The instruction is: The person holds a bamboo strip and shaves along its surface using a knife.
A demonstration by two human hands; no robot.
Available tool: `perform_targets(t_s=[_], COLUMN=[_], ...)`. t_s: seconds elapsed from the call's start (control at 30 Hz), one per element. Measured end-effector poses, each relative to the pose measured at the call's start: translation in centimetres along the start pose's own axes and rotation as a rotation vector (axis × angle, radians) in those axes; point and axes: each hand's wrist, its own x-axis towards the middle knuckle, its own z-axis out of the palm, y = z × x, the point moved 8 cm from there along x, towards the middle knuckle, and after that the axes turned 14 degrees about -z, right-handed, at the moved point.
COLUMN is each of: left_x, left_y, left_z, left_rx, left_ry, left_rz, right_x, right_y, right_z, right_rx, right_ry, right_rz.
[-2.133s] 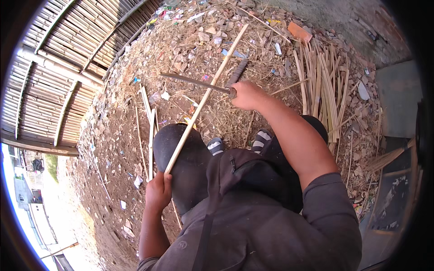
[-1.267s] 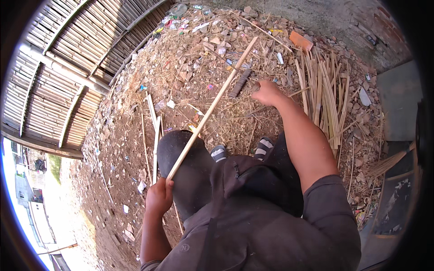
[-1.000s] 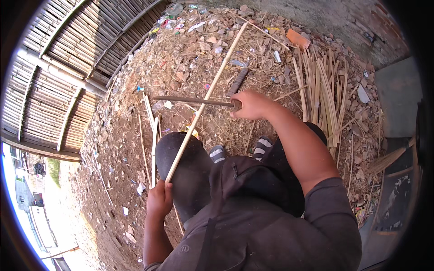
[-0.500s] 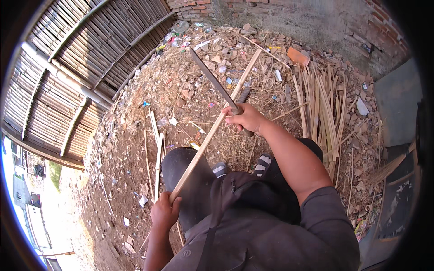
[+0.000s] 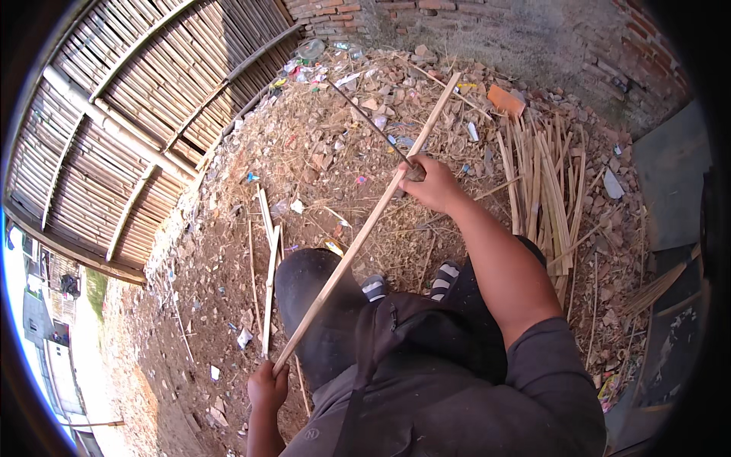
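Observation:
A long pale split-bamboo strip (image 5: 358, 247) runs slantwise across my left knee, from near my body to the far right. My left hand (image 5: 268, 387) is closed round its near end. My right hand (image 5: 432, 185) is closed on the grip of a long-bladed knife and lies against the strip's upper half. The knife's dark blade (image 5: 371, 123) points away to the far left and shows nearly edge-on. It crosses the strip close to my right fingers, which hide most of the grip.
A pile of bamboo strips (image 5: 548, 183) lies on the right. A few loose strips (image 5: 270, 282) lie left of my knee. Rubble and litter cover the ground (image 5: 335, 160). A bamboo fence (image 5: 137, 114) stands left, a brick wall (image 5: 518, 46) behind, and grey panels (image 5: 674, 183) right.
My left hand has moved down and left with the strip's near end. My right hand has shifted slightly up and right. The blade has turned from showing its flat side to nearly edge-on.

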Motion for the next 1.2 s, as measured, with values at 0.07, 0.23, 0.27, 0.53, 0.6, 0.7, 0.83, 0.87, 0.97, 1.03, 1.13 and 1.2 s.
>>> perform_targets(t_s=[0.07, 0.23, 0.27, 0.53, 0.6, 0.7, 0.83, 0.87, 0.97, 1.03, 1.13, 1.2], left_x=[0.2, 1.3, 1.5, 2.3, 3.0, 3.3, 3.7, 3.8, 4.2, 4.5, 4.6, 4.2], left_y=[1.2, 5.1, 5.6, 7.5, 7.7, 7.7, 8.6, 8.5, 8.2, 8.4, 7.9, 8.2], left_z=[-0.1, 0.0, 0.1, 0.3, 0.6, 0.9, 0.6, 0.9, 1.6, 1.7, 2.0, 1.4], left_rx=[-0.028, -0.16, -0.179, -0.162, -0.154, -0.153, -0.17, -0.169, -0.219, -0.213, -0.149, -0.157], left_ry=[-0.061, -0.131, -0.131, -0.139, -0.156, -0.197, -0.227, -0.242, -0.251, -0.261, -0.242, -0.191], left_rz=[-0.027, -0.008, 0.007, 0.061, 0.069, 0.075, 0.088, 0.077, 0.081, 0.078, 0.048, 0.087], right_x=[-0.1, -2.0, -2.0, -2.8, -2.7, -3.0, -3.4, -3.6, -1.8, -0.7, -0.1, -0.6], right_y=[-2.6, -5.8, -5.3, -6.2, -5.7, -5.6, -7.2, -6.8, -1.9, 2.1, 2.2, -0.5], right_z=[-0.7, -0.2, 0.3, 3.0, 2.1, 2.1, 6.1, 6.4, 5.3, 3.3, 2.9, 4.3], right_rx=[-0.04, -0.245, -0.247, -0.337, -0.445, -0.551, -0.453, -0.446, -0.248, -0.255, -0.295, -0.337], right_ry=[-0.05, -0.17, -0.172, -0.603, -0.633, -0.712, -0.656, -0.672, -0.533, -0.404, -0.36, -0.452], right_rz=[0.034, -0.07, -0.066, -0.216, -0.17, -0.136, -0.265, -0.258, -0.14, -0.016, 0.049, 0.003])
